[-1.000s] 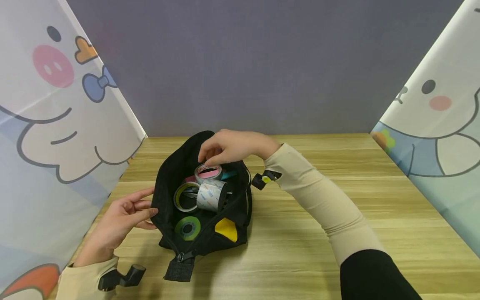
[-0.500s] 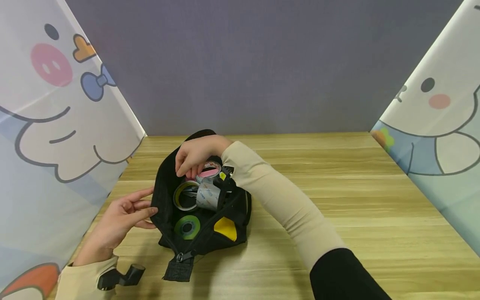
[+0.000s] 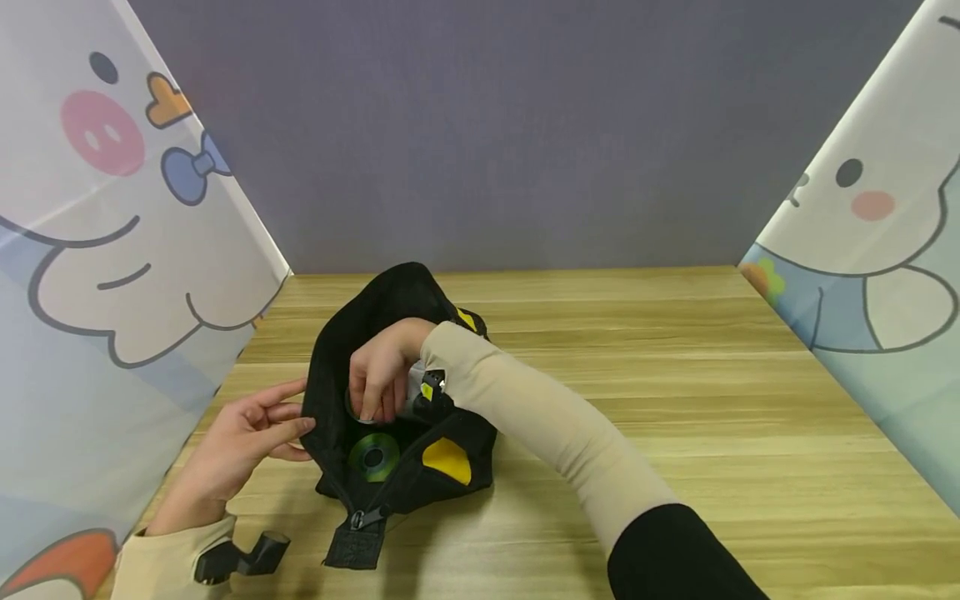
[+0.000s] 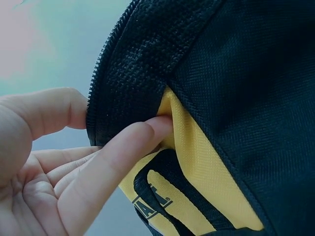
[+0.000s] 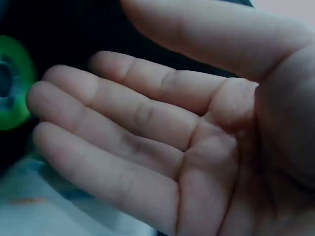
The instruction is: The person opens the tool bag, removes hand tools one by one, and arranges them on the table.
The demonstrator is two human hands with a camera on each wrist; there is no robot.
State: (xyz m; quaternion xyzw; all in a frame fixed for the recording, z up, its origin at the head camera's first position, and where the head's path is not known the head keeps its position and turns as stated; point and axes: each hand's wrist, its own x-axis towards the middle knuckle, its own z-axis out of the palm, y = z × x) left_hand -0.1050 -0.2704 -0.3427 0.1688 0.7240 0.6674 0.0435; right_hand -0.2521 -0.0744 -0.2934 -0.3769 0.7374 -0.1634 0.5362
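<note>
A black tool bag (image 3: 405,296) with yellow panels gapes wide at its top, on the wooden table. My left hand (image 3: 240,429) pinches the zippered rim at its left side, thumb on one face and fingers on the other; the left wrist view shows this zipper edge (image 4: 98,73) close up. Down inside the opening is my right hand (image 3: 381,375), palm bare and fingers loosely bent in the right wrist view. A green tape roll (image 3: 374,457) lies at the bag's near end. Beside my right fingers a wide clear packing tape roll (image 3: 415,383) is mostly covered by the hand.
A wood-grain tabletop (image 3: 660,400) extends right of the bag. A grey panel (image 3: 510,150) stands behind, and cartoon-printed sheets (image 3: 67,308) border both sides. The bag's zipper end tab (image 3: 356,546) points toward me.
My right hand has moved left, then down and nearer into the bag, now covering most of the tape rolls. The left hand keeps its place on the rim.
</note>
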